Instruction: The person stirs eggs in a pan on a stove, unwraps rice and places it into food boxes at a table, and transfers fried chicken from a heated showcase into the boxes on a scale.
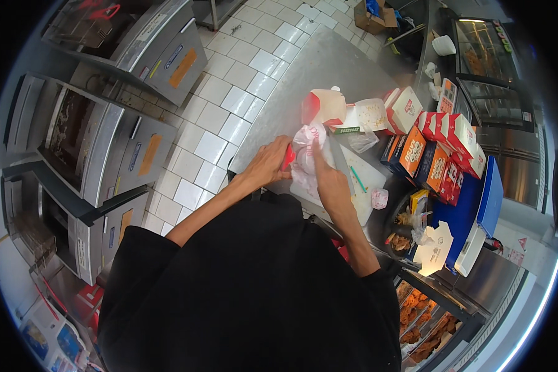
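Observation:
My left hand (274, 160) grips a small red carton (288, 157), its fingers partly hidden behind it. Pressed close to the carton is a crumpled white paper wrapper (304, 160) with pink print; what it may contain is hidden. My right hand (332, 181) lies against the wrapper's right side, its index finger stretched along the paper and the other fingers mostly out of sight. Under both is a white cutting board (369, 174). On the board a flat grey strip (342, 162), possibly a blade, lies beside a green stick (358, 179) and a small paper-wrapped bundle (379, 198).
Open food boxes (324, 107) stand beyond the wrapper on the steel table (297, 79). Stacked printed cartons (411, 144), a blue-lidded container (490, 195) and a dark bowl of scraps (400, 228) are at right. Fryers (121, 149) line the left across a tiled floor (223, 111).

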`<state>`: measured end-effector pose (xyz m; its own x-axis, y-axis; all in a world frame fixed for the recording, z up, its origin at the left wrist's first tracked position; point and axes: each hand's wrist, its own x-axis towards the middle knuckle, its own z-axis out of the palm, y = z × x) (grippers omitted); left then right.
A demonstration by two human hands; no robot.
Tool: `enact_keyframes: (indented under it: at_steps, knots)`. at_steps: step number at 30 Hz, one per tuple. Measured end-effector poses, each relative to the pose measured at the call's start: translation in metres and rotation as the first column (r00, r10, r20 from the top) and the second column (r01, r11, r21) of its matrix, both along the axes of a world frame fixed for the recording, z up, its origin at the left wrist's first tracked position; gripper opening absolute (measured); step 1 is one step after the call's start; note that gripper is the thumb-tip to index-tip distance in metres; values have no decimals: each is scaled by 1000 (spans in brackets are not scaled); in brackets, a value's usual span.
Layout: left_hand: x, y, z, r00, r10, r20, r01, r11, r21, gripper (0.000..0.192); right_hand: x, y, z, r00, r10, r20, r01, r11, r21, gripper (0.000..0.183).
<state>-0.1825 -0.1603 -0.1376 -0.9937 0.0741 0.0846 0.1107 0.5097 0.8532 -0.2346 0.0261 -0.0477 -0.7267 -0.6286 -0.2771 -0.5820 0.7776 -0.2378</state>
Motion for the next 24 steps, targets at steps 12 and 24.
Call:
enact_keyframes:
  at_steps: [12,24]
  knots:
    - [2,-1,2,1000,-22,20,22,1000,22,79,-2,7,17,951,-17,310,117,944,-308,67]
    - [2,-3,-1,999,29,20,-29,998,51,81,4,21,3,970,-212,118,241,780,-577,17]
